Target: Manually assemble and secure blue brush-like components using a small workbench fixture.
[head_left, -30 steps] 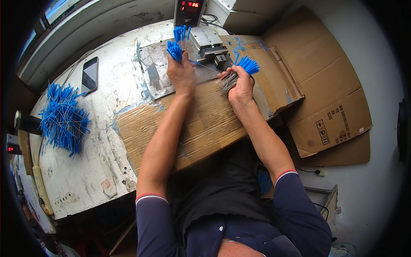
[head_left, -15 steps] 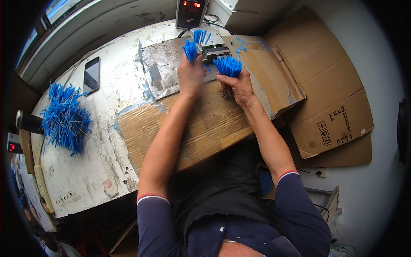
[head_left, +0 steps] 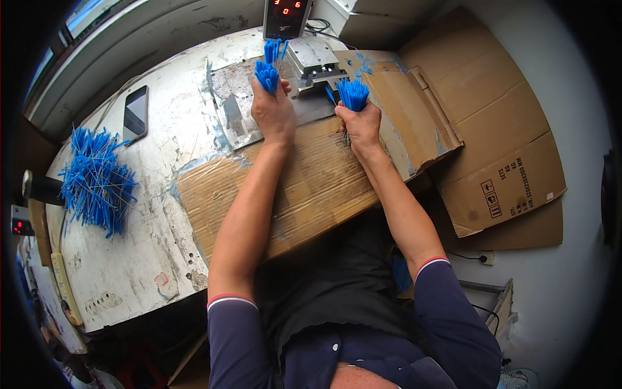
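My left hand (head_left: 272, 115) is closed around a bundle of blue-tipped wires (head_left: 266, 76), tips pointing up and away. A second small tuft of blue tips (head_left: 275, 50) stands just beyond that fist. To its right, my right hand (head_left: 361, 123) grips another bundle of blue-tipped wires (head_left: 353, 95), its thin wire ends showing below the fist. One blue piece (head_left: 330, 94) leans out to the left of this bundle. Between and beyond both hands stands a metal fixture (head_left: 313, 57) on a metal plate (head_left: 240, 84).
A loose pile of blue-tipped wires (head_left: 100, 178) lies at the left, by a dark cylinder (head_left: 43, 188). A phone (head_left: 135, 113) lies behind it. A box with a red digital display (head_left: 284, 19) stands at the back. Flattened cardboard (head_left: 285, 194) covers the front edge; a carton (head_left: 499, 142) is at right.
My left hand and its blue-tipped wires have moved left, away from the metal fixture. My right hand has shifted slightly right and away from me. The red display reads differently.
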Tool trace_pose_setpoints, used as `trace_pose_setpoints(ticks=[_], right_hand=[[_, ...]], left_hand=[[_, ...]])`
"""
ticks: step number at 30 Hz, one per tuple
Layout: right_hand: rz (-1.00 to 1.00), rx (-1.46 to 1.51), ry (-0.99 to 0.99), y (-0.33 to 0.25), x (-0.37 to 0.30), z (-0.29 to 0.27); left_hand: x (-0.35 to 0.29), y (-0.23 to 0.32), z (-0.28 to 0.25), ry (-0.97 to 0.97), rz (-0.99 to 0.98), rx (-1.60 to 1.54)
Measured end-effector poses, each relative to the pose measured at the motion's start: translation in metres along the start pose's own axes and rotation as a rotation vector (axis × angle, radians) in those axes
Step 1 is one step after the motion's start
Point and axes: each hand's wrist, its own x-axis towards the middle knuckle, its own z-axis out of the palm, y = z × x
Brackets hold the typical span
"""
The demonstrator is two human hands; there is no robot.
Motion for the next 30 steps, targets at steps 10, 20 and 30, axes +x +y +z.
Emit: trace_pose_setpoints(ticks=[10,20,30], right_hand=[[-0.021,0.013,0.023,0.010,0.003,0.004],[0.039,0.024,0.039,0.001,0.005,0.006],[0.199,0.290,-0.086,-0.022,0.003,-0.008]], left_hand=[[-0.001,0.002,-0.003,0.040,0.082,0.151],[-0.003,-0.004,0.000,-0.047,0.173,0.473],[-0.010,-0.002,0.000,-0.258,0.334,0.602]])
